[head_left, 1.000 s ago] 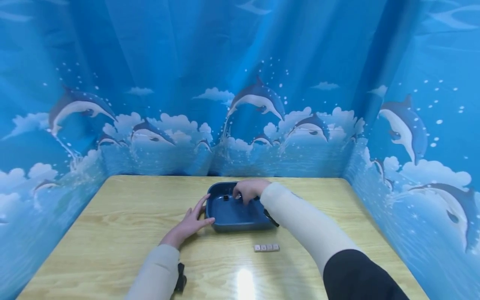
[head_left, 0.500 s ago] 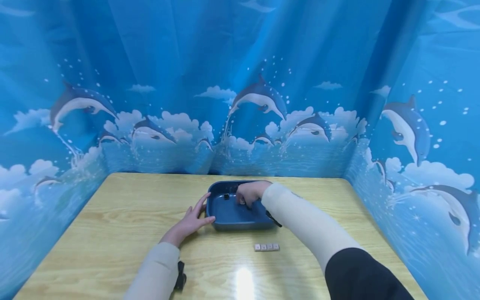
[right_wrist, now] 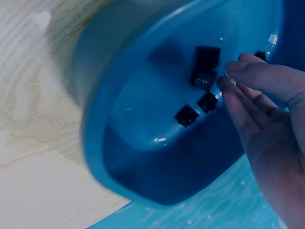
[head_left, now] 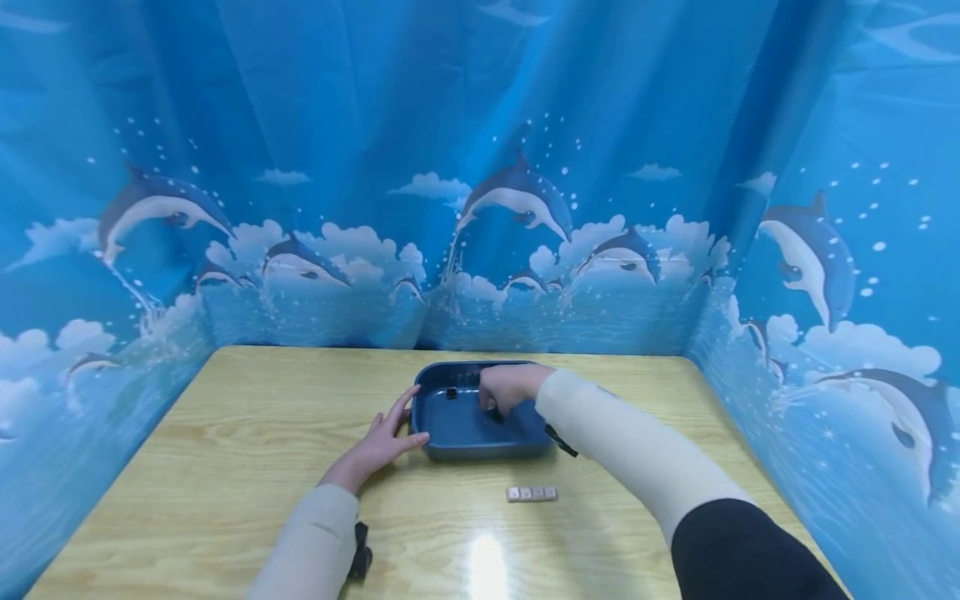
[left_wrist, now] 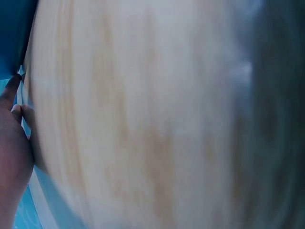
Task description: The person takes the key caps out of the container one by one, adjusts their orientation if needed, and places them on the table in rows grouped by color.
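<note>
A dark blue plastic basin (head_left: pixel 480 451) stands on the table. My left hand (head_left: pixel 378 450) rests against its left side, thumb and fingers spread along the rim; the left wrist view catches that hand (left_wrist: pixel 12 148) only at the edge. Inside the basin, my right hand (head_left: pixel 510 388) pinches a small white keycap (right_wrist: pixel 231 79) between thumb and fingertips, mostly hidden by them. Close to those fingertips lie a black keycap marked 5 (right_wrist: pixel 204 80), a black block (right_wrist: pixel 208 57) touching it, and two black keyboard switches (right_wrist: pixel 186 115). Another dark piece (right_wrist: pixel 260 55) is partly behind the fingers.
A row of several white keycaps (head_left: pixel 532 494) lies on the wooden table (head_left: pixel 247 467) in front of the basin. Blue dolphin-print curtains (head_left: pixel 360 208) enclose the table at the back and sides.
My right hand has shifted slightly to the right inside the basin, its fingertips staying low. The left hand keeps its place on the rim.
</note>
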`<state>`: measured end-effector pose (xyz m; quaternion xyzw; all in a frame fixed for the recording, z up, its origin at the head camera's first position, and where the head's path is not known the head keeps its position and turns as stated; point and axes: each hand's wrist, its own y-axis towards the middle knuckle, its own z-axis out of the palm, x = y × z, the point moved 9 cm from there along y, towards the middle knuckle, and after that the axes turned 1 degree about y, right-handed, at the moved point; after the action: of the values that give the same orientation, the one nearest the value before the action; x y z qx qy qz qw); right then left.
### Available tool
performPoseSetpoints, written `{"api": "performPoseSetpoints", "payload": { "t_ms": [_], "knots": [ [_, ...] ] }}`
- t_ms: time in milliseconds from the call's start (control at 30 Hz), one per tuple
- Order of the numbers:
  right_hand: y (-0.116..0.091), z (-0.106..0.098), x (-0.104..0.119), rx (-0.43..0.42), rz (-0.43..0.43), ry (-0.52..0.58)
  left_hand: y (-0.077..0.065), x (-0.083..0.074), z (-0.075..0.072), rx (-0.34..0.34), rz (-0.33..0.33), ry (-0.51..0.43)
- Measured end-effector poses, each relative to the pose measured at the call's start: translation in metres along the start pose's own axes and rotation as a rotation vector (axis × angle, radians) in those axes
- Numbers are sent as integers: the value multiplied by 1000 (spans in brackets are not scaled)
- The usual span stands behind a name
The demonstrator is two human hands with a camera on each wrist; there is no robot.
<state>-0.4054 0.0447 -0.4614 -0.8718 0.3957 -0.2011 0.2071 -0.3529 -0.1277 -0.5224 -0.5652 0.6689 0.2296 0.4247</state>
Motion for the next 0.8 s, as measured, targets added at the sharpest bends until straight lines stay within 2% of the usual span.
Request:
{"api": "performPoseSetpoints", "payload": {
  "t_ms": [100, 300, 600, 800],
  "knots": [
    [-8, -5, 0, -46, -44, 33, -1, -2, 0, 0, 11, -2],
    [-24, -8, -7, -105, -51, 145, 0, -1, -1, 10, 16, -10],
    [-49, -7, -13, -219, -91, 150, 2, 0, 0, 12, 9, -2],
    [-74, 3, -14, -281, -120, 292, 0, 0, 2, 13, -4, 6]
  ]
}}
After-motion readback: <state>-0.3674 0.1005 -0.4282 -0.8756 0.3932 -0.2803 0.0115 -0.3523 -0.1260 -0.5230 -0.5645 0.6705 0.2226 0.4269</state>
